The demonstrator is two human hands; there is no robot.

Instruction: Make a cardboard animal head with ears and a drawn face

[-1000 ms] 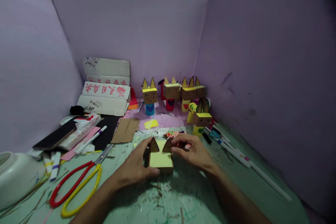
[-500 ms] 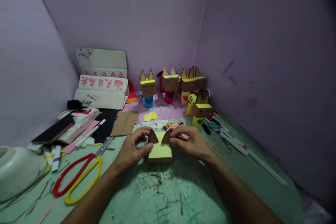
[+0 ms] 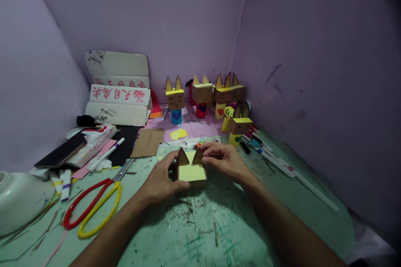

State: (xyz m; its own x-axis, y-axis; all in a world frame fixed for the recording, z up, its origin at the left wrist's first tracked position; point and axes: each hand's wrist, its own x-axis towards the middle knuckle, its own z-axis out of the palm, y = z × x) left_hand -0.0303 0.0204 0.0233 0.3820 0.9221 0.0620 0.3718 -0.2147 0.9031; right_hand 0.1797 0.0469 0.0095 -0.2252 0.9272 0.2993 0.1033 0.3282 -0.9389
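Observation:
In the middle of the table a small cardboard box [image 3: 192, 172] with a pale yellow top carries two pointed brown cardboard ears, a left ear [image 3: 183, 157] and a right ear [image 3: 197, 156], both upright. My left hand [image 3: 166, 177] grips the box's left side, its thumb along the front edge and its fingers behind. My right hand [image 3: 226, 158] is closed at the outer edge of the right ear, thumb and fingers pinching there. A patterned orange-red piece [image 3: 198, 146] lies mostly hidden behind my right hand.
Red-and-yellow scissors [image 3: 94, 204] lie at left beside a white bowl-like vessel [image 3: 21, 202]. Box-headed figures, one with a blue body [image 3: 176, 116], stand at the back. Folded white cardboard [image 3: 117, 106] leans against the wall. Pens [image 3: 278, 164] lie at right.
My left hand has moved from the left ear down to the box's side, its thumb now at the front edge. My right hand stays at the right ear. The view has shifted slightly.

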